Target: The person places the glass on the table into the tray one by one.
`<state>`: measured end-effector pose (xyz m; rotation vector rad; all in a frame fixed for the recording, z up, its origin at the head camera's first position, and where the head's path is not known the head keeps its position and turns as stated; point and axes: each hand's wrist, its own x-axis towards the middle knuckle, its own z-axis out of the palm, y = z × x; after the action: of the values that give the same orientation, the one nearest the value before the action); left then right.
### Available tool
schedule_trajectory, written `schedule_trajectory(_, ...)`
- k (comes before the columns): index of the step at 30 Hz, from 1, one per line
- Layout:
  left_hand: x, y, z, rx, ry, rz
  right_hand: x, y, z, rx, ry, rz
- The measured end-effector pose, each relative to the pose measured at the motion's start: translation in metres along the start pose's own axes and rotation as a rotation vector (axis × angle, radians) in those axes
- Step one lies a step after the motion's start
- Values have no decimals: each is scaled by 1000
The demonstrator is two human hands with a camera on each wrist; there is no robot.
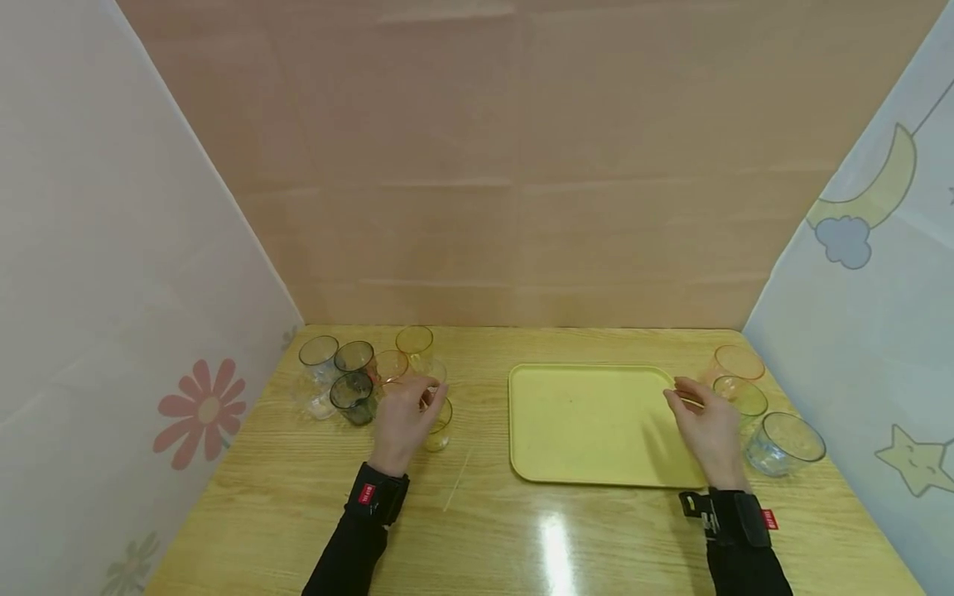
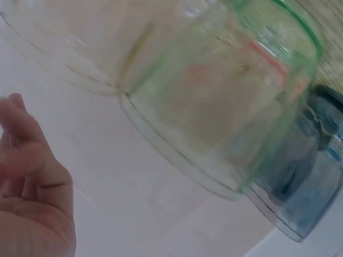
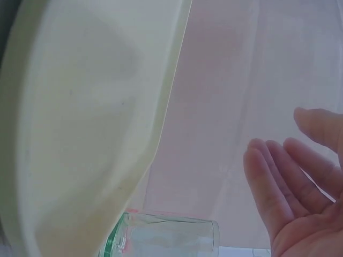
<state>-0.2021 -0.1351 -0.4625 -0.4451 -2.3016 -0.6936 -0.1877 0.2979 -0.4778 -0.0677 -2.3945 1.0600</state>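
Observation:
My left hand (image 1: 406, 418) hovers among a group of glasses at the left, fingers bent and, in the left wrist view, apart from the green-tinted glass (image 2: 214, 107). A yellow-rimmed glass (image 1: 440, 426) stands just right of it, partly covered. Dark grey glasses (image 1: 354, 399) are on its left. Over the right edge of a yellow tray (image 1: 589, 422) is my right hand (image 1: 708, 430), fingers gently bent and thumb apart, holding nothing. Right beside it stands a green-rimmed glass (image 1: 741, 401), partly hidden behind the hand.
At the right end of the table (image 1: 477, 538) are an orange-rimmed glass (image 1: 738, 364) and a wide clear glass (image 1: 784, 447). A back-row amber-rimmed glass (image 1: 414, 343) stands left of the tray. A brown panel (image 1: 514, 165) rises behind the table, with white walls at both sides.

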Motion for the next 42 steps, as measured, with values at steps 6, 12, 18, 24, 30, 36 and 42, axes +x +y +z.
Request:
schedule_trajectory(6, 0, 16, 11, -43, -22, 45, 3, 1, -5, 21, 118, -3)
schedule_trajectory(12, -5, 31, 23, -78, -87, 58, 2, 3, -8, 31, 187, -4)
schedule_trajectory(18, -14, 51, 35, -123, -301, 46, 1, 4, -16, 8, 270, 7)
schedule_trajectory(24, -20, 60, 50, -57, -371, 54, 2, 8, -27, -81, 378, 2)
schedule_trajectory(30, -22, 61, 62, -14, -387, -16, 6, 15, -40, -125, 436, -9)
schedule_trajectory(36, -22, 59, 66, -24, -432, -56, 2, 22, -57, -160, 297, 154)
schedule_trajectory(42, -23, 59, 67, -50, -476, -92, -2, 32, -71, -203, 82, 320)
